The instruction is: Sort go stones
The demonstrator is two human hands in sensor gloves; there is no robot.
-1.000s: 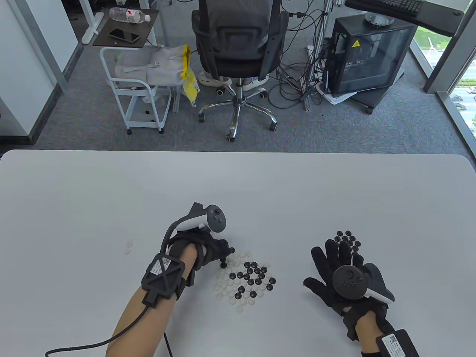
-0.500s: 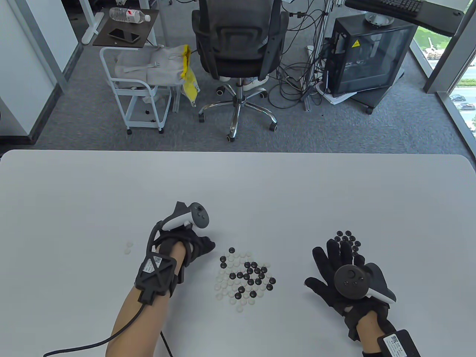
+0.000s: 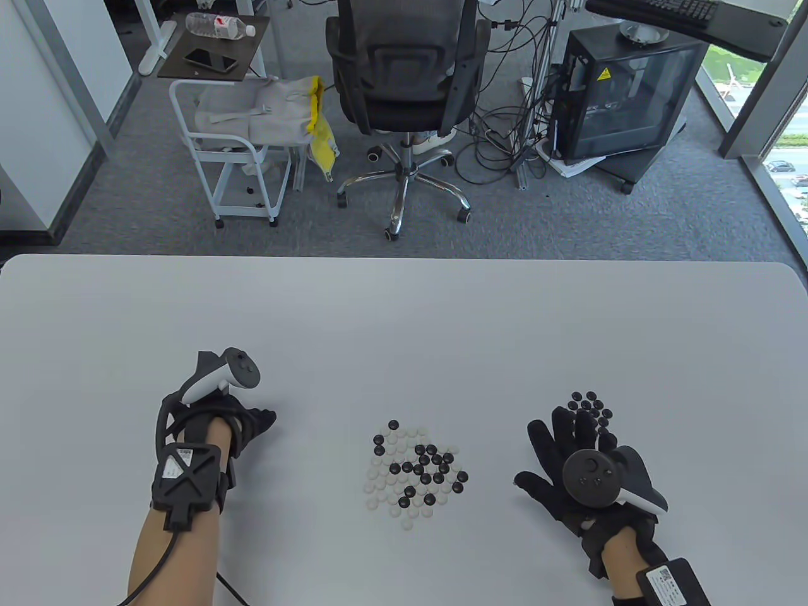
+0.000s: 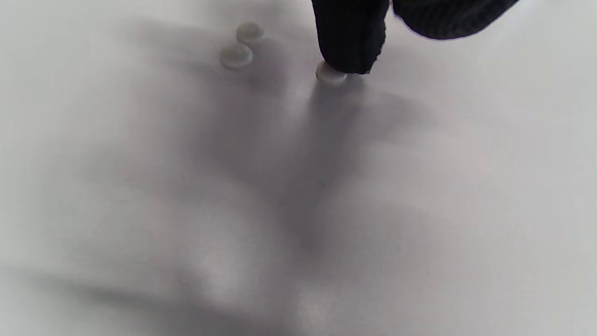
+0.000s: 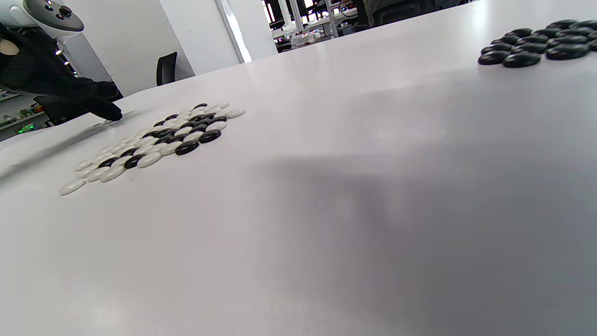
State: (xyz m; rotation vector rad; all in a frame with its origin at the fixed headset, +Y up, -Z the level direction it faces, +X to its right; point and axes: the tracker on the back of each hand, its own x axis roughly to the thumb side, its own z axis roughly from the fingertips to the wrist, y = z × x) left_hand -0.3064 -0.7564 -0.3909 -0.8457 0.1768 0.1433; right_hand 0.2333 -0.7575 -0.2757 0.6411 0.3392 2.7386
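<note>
A mixed pile of black and white Go stones point(image 3: 413, 467) lies at the table's middle front; it also shows in the right wrist view point(image 5: 158, 140). A group of black stones point(image 3: 590, 404) lies to the right, and shows in the right wrist view point(image 5: 536, 44). My left hand point(image 3: 268, 418) is left of the pile, fingers curled. In the left wrist view a fingertip point(image 4: 352, 46) touches a white stone point(image 4: 331, 74) on the table, next to two white stones point(image 4: 235, 56). My right hand point(image 3: 568, 435) lies flat and open, fingers spread just below the black group, holding nothing.
The white table point(image 3: 404, 328) stretches bare behind the stones. Beyond its far edge stand an office chair point(image 3: 404, 76), a small white cart point(image 3: 227, 158) and a computer case point(image 3: 625, 95) on the floor.
My left hand has moved left from the mixed pile's edge to the two separate white stones, bringing a white stone. The right hand has stayed put.
</note>
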